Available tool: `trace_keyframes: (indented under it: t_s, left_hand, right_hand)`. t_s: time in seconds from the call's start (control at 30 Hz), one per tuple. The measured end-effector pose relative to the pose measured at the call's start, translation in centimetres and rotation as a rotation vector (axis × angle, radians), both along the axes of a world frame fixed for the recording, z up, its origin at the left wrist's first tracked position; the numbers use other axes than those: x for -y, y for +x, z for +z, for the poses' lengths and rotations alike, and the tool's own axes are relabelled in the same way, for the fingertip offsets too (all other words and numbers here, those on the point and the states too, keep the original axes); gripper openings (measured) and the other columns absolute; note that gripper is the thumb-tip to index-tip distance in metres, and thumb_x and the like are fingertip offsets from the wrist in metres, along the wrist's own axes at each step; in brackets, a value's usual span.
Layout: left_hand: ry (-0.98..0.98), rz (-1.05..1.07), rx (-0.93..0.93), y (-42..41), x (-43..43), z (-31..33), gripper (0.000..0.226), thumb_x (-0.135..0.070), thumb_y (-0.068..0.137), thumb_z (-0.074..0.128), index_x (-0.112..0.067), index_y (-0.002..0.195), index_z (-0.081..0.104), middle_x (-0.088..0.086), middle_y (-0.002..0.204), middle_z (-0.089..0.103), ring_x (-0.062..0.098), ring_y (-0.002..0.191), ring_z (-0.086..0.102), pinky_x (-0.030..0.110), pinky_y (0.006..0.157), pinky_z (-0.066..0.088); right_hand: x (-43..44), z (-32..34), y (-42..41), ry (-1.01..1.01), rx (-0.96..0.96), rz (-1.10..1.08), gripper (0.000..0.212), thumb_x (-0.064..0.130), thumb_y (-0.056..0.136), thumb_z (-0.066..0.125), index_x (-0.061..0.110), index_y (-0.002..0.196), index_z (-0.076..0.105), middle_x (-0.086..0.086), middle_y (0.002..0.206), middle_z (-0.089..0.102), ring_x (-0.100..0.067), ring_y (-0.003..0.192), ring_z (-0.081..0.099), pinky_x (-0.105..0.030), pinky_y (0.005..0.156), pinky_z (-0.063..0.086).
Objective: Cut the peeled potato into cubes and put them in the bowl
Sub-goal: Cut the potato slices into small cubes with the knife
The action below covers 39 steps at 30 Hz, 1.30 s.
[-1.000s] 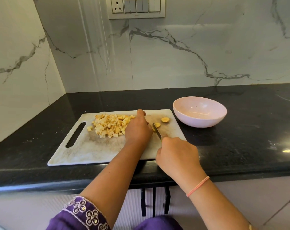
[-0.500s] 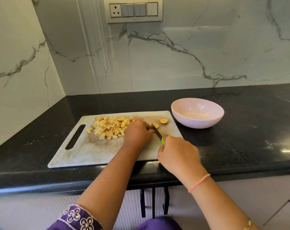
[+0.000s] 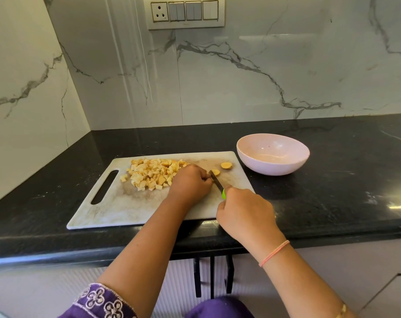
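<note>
A pile of potato cubes (image 3: 152, 174) lies on the far left part of the white cutting board (image 3: 126, 210). My left hand (image 3: 190, 183) rests on the board with its fingers curled beside the knife blade; what they hold is hidden. My right hand (image 3: 245, 213) grips a green-handled knife (image 3: 218, 183), its blade pointing away from me, tip beside a small potato piece (image 3: 216, 172). Another potato end piece (image 3: 226, 165) lies near the board's far right corner. The pink bowl (image 3: 286, 167) stands to the right of the board, with nothing in it.
The board lies on a black stone countertop (image 3: 332, 180) near its front edge. Marble walls close the back and left sides. A switch panel (image 3: 185, 12) is on the back wall.
My left hand has drawn back from the cube pile toward the knife, its fingers now curled by the blade. The knife has shifted slightly; the view moved a little.
</note>
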<state>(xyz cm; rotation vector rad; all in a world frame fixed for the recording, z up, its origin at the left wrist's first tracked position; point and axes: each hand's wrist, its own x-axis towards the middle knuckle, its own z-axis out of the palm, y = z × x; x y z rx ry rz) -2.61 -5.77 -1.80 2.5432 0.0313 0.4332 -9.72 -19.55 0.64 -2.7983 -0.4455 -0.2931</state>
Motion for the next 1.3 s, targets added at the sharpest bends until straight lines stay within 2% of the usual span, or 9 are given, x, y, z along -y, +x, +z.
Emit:
trace_keyframes:
  t_s: [0.17,0.37,0.63,0.77,0.87,0.97,1.03,1.13,1.3]
  left_hand:
    - [0.027,0.012,0.008,-0.1,0.3,-0.4,0.022,-0.02,0.09,0.057,-0.01,0.092,0.077,0.003,0.099,0.069,0.017,0.091,0.062,0.032,0.079,0.052]
    - [0.017,0.044,0.025,0.0,0.1,-0.3,0.022,-0.021,0.091,0.058,-0.009,0.089,0.076,0.002,0.096,0.069,0.014,0.089,0.062,0.026,0.076,0.05]
    - [0.089,0.089,0.114,0.0,0.0,-0.6,0.025,-0.02,0.094,0.052,-0.009,0.102,0.073,0.005,0.109,0.065,0.019,0.098,0.058,0.026,0.082,0.045]
    - [0.068,0.1,0.137,0.0,0.2,-0.6,0.028,-0.016,0.092,0.053,-0.01,0.116,0.067,0.004,0.124,0.058,0.018,0.111,0.054,0.021,0.087,0.038]
    - [0.085,0.075,0.117,0.1,0.6,-0.2,0.034,-0.022,0.09,0.054,-0.012,0.121,0.065,0.003,0.126,0.058,0.017,0.113,0.053,0.024,0.092,0.04]
    - [0.092,0.044,0.062,0.4,1.4,0.2,0.032,-0.028,0.087,0.057,-0.014,0.113,0.07,0.004,0.117,0.064,0.02,0.107,0.058,0.027,0.088,0.044]
    - [0.113,0.044,0.031,0.7,1.9,0.3,0.023,-0.026,0.085,0.056,-0.012,0.089,0.075,0.005,0.091,0.067,0.024,0.087,0.06,0.029,0.072,0.047]
    - [0.136,0.093,-0.024,0.8,2.2,0.6,0.028,-0.022,0.085,0.055,-0.015,0.058,0.057,0.0,0.055,0.045,0.02,0.06,0.047,0.027,0.055,0.036]
    - [0.158,0.117,-0.005,1.3,2.5,0.7,0.037,-0.02,0.087,0.054,-0.019,0.051,0.045,-0.001,0.053,0.039,0.015,0.054,0.042,0.025,0.049,0.029]
  right_hand:
    - [0.1,0.4,-0.5,-0.042,-0.032,0.005,0.025,0.026,0.096,0.039,0.018,0.114,0.054,0.001,0.082,0.044,-0.019,0.075,0.044,-0.028,0.064,0.033]
    - [0.4,1.9,-1.5,-0.089,-0.039,0.044,0.009,0.027,0.095,0.041,0.02,0.091,0.046,0.006,0.067,0.031,-0.018,0.074,0.044,-0.029,0.065,0.033]
    - [2.4,3.3,-1.1,0.003,-0.109,-0.012,0.023,0.028,0.091,0.043,0.02,0.108,0.057,-0.002,0.094,0.059,-0.024,0.085,0.055,-0.031,0.068,0.041]
    - [2.8,2.4,0.5,0.09,-0.097,-0.072,0.015,0.025,0.091,0.043,0.016,0.085,0.055,0.0,0.074,0.052,-0.025,0.075,0.054,-0.029,0.062,0.04]
    - [2.4,1.8,1.7,0.094,-0.112,-0.075,0.017,0.027,0.092,0.043,0.017,0.094,0.057,-0.002,0.083,0.057,-0.024,0.08,0.055,-0.03,0.063,0.04]
    - [1.7,1.4,2.4,0.088,-0.1,-0.072,0.023,0.029,0.094,0.041,0.017,0.103,0.058,-0.005,0.094,0.059,-0.027,0.087,0.056,-0.03,0.065,0.037]
    - [1.3,1.3,2.7,0.081,-0.097,-0.071,0.021,0.028,0.094,0.04,0.016,0.1,0.057,-0.005,0.089,0.056,-0.025,0.081,0.052,-0.03,0.064,0.035]
    - [0.8,1.0,3.0,0.061,-0.105,-0.07,0.022,0.028,0.094,0.04,0.017,0.102,0.058,-0.003,0.088,0.055,-0.023,0.078,0.049,-0.03,0.065,0.036]
    - [0.8,0.7,3.1,0.025,-0.053,-0.06,0.02,0.029,0.094,0.042,0.018,0.101,0.057,-0.002,0.089,0.057,-0.022,0.078,0.052,-0.029,0.063,0.035]
